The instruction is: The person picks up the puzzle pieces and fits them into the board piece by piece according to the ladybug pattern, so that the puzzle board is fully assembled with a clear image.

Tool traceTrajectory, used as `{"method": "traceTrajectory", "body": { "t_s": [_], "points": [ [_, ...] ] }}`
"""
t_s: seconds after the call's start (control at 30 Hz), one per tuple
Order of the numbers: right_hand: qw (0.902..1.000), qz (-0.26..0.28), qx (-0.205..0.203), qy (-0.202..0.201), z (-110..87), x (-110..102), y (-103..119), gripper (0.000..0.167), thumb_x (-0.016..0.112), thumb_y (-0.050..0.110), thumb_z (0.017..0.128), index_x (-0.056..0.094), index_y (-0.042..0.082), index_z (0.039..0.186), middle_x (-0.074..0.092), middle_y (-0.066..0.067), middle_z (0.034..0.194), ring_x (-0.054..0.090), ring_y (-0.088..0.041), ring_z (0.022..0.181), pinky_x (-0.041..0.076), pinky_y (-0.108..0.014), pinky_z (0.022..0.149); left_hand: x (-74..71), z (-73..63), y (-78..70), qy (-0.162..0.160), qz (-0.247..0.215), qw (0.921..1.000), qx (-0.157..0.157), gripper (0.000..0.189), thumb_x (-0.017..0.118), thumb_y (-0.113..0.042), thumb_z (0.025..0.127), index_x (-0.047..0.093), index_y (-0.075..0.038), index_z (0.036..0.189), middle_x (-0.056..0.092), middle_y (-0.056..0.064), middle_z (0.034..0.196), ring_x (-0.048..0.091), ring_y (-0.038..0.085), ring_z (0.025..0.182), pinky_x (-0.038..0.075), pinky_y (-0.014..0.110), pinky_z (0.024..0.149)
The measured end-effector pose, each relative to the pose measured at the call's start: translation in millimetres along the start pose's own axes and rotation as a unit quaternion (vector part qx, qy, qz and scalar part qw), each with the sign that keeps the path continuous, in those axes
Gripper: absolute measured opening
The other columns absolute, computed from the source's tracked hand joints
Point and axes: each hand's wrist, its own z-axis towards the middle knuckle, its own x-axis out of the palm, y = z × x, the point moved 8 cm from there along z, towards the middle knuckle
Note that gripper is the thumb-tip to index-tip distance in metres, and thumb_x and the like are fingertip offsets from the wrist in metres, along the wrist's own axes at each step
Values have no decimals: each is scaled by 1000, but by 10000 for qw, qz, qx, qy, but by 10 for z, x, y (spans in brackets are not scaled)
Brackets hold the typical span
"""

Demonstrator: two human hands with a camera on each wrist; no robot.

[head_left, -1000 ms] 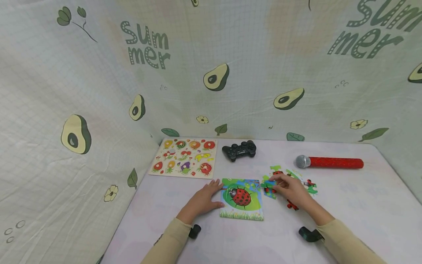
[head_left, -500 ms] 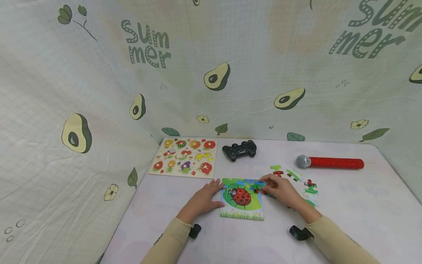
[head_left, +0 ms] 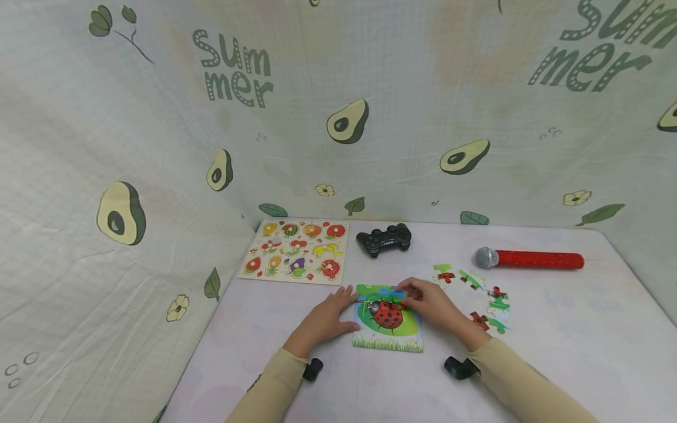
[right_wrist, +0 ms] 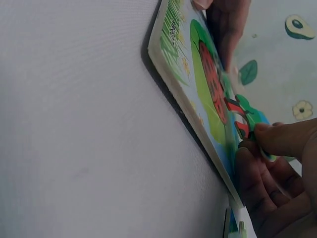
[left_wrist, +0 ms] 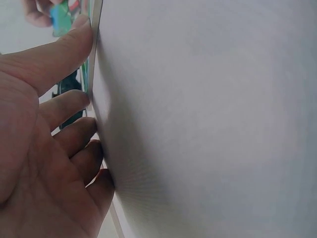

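Observation:
A square ladybug puzzle board [head_left: 388, 345] lies on the table between the hands. My left hand [head_left: 327, 317] rests along its left side, thumb and fingertips touching the edge; in the left wrist view its fingers are relaxed against the board's side. My right hand [head_left: 435, 304] pinches a jigsaw piece [right_wrist: 251, 115] in green, blue and red between thumb and fingers, over the board's upper right part. In the head view that piece is partly covered by the fingers. Several loose jigsaw pieces, among them a red one [head_left: 479, 320] and a green one [head_left: 498, 303], lie right of the board.
A wooden fruit puzzle board [head_left: 280, 274] lies at the back left. Beside it is a black game controller [head_left: 384, 240]. A red-handled microphone [head_left: 538, 260] lies at the back right. A patterned cloth [head_left: 402, 176] hangs behind the table.
My right hand has moved left with the jigsaw piece, from beside the loose pieces to over the ladybug board. The left hand has stayed at the board's edge.

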Motion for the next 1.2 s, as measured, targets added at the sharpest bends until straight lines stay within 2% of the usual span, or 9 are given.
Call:
{"method": "traceTrajectory", "body": {
  "t_s": [0.37, 0.57, 0.9, 1.2],
  "points": [
    [9998, -199, 41, -77, 91, 108, 59, 21, 76, 10, 91, 72, 14, 111, 70, 7, 91, 64, -8, 80, 55, -28, 72, 0, 3, 13, 30, 26, 10000, -81, 79, 77, -43, 89, 44, -20, 156, 33, 1, 165, 23, 22, 154, 28, 48, 123],
    [9992, -370, 8, -130, 130, 150, 82, 21, 77, 13, 91, 73, 16, 111, 65, 11, 83, 59, -7, 76, 51, -26, 67, 4, 4, 25, 28, 14, 9999, -110, 78, 76, -44, 90, 43, -20, 157, 33, 1, 165, 23, 23, 154, 30, 49, 122],
    [9976, -646, -94, -231, 164, 183, 136, 23, 78, 14, 90, 75, 13, 113, 59, 8, 85, 48, -9, 71, 43, -25, 61, 19, 13, 39, 59, -10, 9999, -147, 78, 76, -45, 90, 43, -21, 157, 32, 1, 165, 23, 24, 154, 30, 50, 122],
    [9969, -771, -14, -148, 156, 206, 130, 27, 78, 18, 91, 74, 13, 117, 62, -2, 108, 49, -10, 73, 43, -25, 61, 10, 11, 37, 49, -17, 9998, -178, 78, 77, -45, 89, 44, -21, 156, 33, 1, 165, 23, 24, 154, 30, 50, 122]
  ]
}}
